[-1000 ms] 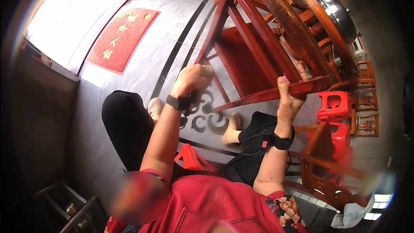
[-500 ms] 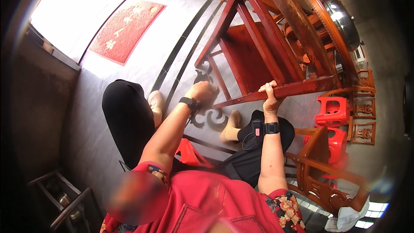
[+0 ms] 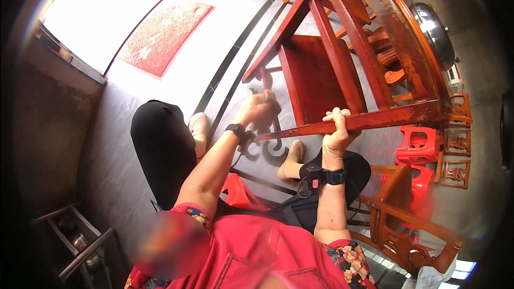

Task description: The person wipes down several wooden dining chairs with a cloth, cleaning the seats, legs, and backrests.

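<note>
Right hand (image 3: 338,131) has slid along the chair rail; left hand (image 3: 259,109) sits lower

Since the first of the earlier frames, the right hand has shifted away from the rail's right-hand end, and the left has come down from the upper-left corner of the red wooden chair (image 3: 315,83).

From my remote seat I have the head view. I see the chair tipped over in front of the person, beyond both hands and mostly to the right of the left one. I read the right hand as wrapped on the near rail (image 3: 396,115), fingers over the top and palm below. The left hand is bent inward at the chair's left end, just beside or against a thin rung (image 3: 264,79); it is too blurred for me to tell whether it grips anything. (Both wrists carry a black band.)

I can make out a red mat (image 3: 163,37) by the bright doorway at upper left. On the right I get a silver dome (image 3: 436,35) behind the chair, red plastic stools (image 3: 417,152) below it, and a carved wooden chair (image 3: 395,192) near the right forearm.
</note>
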The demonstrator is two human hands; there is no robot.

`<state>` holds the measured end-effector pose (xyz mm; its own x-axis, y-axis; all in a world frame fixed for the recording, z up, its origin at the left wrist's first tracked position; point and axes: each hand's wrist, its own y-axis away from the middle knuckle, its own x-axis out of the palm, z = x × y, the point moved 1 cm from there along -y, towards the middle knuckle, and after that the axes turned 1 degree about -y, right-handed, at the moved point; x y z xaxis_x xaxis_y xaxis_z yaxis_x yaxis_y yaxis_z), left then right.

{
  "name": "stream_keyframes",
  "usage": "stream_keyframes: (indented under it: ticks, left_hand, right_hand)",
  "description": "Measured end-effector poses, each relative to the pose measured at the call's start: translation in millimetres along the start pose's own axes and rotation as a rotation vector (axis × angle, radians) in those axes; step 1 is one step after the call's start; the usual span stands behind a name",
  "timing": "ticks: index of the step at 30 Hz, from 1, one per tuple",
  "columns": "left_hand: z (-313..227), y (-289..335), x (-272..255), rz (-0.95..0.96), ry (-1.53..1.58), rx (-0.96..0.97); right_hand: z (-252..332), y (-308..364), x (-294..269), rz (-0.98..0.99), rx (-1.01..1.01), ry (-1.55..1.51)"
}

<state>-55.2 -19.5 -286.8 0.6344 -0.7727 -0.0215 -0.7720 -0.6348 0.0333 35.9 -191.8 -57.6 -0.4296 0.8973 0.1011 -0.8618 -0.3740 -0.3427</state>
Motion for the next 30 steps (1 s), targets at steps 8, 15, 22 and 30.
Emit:
stream_keyframes:
  ticks: [8,15,22,30]
  left_hand:
    - [-21,-7,-40,-0.253,-0.035,-0.216]
    - [29,-2,-49,-0.238,-0.084,-0.201]
    - [7,-12,-19,-0.056,0.03,-0.076]
    - [-137,-26,120,0.291,-0.296,0.588]
  right_hand:
    - [24,-57,-25,-0.096,0.05,-0.02]
    - [23,-127,-81,-0.179,0.201,-0.158]
    - [25,-180,-117,-0.211,0.183,-0.229]
    - [6,-201,-140,-0.29,-0.117,-0.134]
